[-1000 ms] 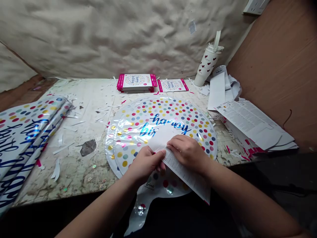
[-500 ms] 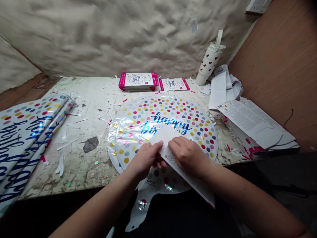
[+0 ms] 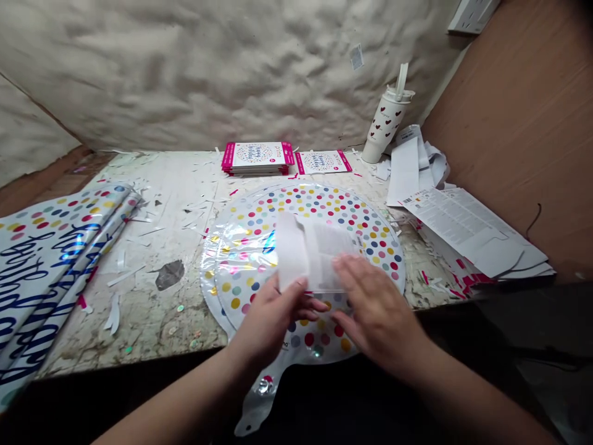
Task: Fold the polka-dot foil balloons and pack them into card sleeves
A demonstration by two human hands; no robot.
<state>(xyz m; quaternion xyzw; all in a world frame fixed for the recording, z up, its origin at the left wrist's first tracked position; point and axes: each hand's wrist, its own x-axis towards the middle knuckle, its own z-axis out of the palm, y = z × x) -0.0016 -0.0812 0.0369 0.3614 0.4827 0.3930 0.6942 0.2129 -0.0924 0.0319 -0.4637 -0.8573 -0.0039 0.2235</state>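
A white folded printed card (image 3: 324, 256) with a thin pink edge is held above the round foil balloons. My left hand (image 3: 278, 309) grips its lower left corner, thumb on top and fingers beneath. My right hand (image 3: 377, 303), blurred by motion, has its fingers stretched out against the card's right side, with the thumb apart below. Under both hands lie flat, polka-dotted foil balloons (image 3: 241, 216), their tail (image 3: 259, 402) hanging over the table's front edge. The card and hands hide most of the blue lettering.
At the back are a stack of pink-and-white packs (image 3: 258, 156) and a single pack (image 3: 323, 162). A tumbler with hearts (image 3: 386, 123) stands behind printed card sheets (image 3: 477, 228). Folded foil balloons (image 3: 60, 272) lie left. Paper scraps litter the worn table (image 3: 152, 247).
The card has swung from slanting down to the right to lying across the balloons, its folded faces now showing. My right hand has moved right and down, its fingers uncurled.
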